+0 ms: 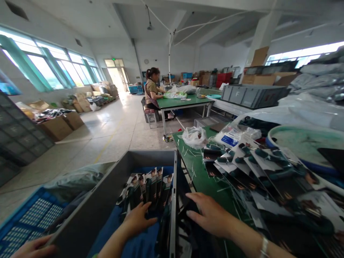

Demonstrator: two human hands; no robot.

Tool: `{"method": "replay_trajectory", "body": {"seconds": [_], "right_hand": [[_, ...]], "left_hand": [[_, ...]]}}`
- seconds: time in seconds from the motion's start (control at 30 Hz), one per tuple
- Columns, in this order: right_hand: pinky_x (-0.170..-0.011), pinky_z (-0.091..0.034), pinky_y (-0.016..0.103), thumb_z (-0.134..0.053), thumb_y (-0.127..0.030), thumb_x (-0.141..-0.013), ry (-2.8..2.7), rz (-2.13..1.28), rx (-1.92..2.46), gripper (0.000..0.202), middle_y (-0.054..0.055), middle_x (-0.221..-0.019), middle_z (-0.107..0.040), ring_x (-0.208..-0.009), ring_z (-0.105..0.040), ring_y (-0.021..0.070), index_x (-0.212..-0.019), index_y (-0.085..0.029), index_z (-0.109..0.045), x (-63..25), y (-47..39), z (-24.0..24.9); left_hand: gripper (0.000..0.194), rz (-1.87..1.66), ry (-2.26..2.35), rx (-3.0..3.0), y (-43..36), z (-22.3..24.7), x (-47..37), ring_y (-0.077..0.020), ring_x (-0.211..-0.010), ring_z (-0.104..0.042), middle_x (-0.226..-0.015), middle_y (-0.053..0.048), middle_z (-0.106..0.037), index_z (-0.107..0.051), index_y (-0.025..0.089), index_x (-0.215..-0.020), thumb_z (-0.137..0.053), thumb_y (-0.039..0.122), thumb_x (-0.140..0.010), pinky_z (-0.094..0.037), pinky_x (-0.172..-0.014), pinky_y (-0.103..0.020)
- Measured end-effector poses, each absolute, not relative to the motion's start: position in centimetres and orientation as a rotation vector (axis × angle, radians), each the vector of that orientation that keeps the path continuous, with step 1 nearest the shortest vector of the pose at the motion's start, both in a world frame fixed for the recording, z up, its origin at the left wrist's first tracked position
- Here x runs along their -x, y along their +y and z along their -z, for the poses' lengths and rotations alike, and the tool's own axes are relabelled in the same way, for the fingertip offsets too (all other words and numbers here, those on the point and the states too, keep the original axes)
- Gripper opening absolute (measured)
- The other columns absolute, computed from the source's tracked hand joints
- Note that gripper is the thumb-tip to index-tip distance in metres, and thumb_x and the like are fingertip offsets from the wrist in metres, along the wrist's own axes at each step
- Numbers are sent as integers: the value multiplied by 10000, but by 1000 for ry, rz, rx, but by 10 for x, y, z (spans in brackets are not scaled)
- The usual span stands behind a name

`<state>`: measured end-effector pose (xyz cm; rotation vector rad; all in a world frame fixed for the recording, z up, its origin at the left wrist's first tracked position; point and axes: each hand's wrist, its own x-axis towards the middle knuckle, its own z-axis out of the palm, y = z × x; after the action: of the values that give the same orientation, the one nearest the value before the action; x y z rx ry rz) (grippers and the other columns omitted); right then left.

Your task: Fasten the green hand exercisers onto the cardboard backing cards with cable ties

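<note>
My left hand [138, 219] is inside a grey plastic bin [88, 208], fingers spread and thumb apart. It reaches toward a row of carded packages [150, 186] with printed pictures and dark green parts, standing on a blue lining. Whether its fingertips touch them I cannot tell. My right hand [206, 215], with a band on the wrist, is just outside the bin's right wall. Its fingers and thumb are apart, near dark items I cannot make out. More carded packages with dark green tubular parts [268, 168] lie heaped on the green table [197, 172] to the right.
Another person's hand [34, 248] rests by the bin's lower left side. A blue basket [27, 211] stands left of the bin. A white plastic bag [194, 137] and a round tub [306, 139] are on the right. A co-worker [152, 89] sits at a far table.
</note>
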<state>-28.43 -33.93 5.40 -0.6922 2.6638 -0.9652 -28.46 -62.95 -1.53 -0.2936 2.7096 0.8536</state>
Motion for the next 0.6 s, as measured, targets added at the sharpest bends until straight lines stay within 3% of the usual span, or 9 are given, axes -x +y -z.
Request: {"method": "replay_trajectory", "body": {"seconds": [0.1,0.2,0.33,0.47,0.53,0.6], "right_hand": [[-946,-419,389,-483,-316,-812,3059,939,602,400,118,-1193,-579,-1105,-530,234,-1178,-173,-559,258,-282,-93],[-849,-487,362,-476,-336,-825,3405,843,316,365,104,-1107,-627,-980,-599,216,-1128,-167,-587,246,-230,-141],[-796,-494,356,-485,-424,-814,3649,525,-243,423,80,-1105,-629,-941,-613,225,-1160,-196,-568,222,-151,-187],[-831,-438,459,-454,-602,-764,3303,-7,-1138,624,146,-1200,-572,-1047,-547,354,-1189,-158,-561,146,-66,-181],[-840,-426,472,-431,-651,-748,3028,86,-1381,716,191,-1219,-546,-1042,-544,385,-1214,-120,-543,98,-32,-158],[-868,-430,455,-461,-664,-714,2783,348,-1587,695,174,-1197,-567,-1041,-552,373,-1169,-153,-585,56,-8,-129]], "left_hand": [[514,-596,2936,26,-578,-10,295,-320,-1227,-408,-1340,-158,-443,-532,155,-1197,-534,373,-732,-302,-1007,-478],[468,-885,2923,-469,-506,-45,300,-247,-1220,-428,-1310,-107,-486,-526,176,-1193,-470,401,-787,-296,-1042,-403],[471,-1292,2266,-880,-399,-74,287,-237,-1189,-458,-1271,-83,-527,-536,202,-1187,-538,417,-768,-320,-1031,-387],[561,-1494,1739,-759,-315,-75,270,-272,-1150,-490,-1241,-122,-549,-556,156,-1168,-614,477,-711,-346,-998,-394],[551,-1467,1510,-724,-281,-71,263,-286,-1094,-530,-1174,-127,-596,-591,128,-1107,-598,513,-712,-376,-960,-411],[518,-1425,1337,-756,-251,-67,254,-283,-1075,-543,-1125,-114,-626,-612,119,-1061,-596,508,-720,-375,-956,-407]]}}
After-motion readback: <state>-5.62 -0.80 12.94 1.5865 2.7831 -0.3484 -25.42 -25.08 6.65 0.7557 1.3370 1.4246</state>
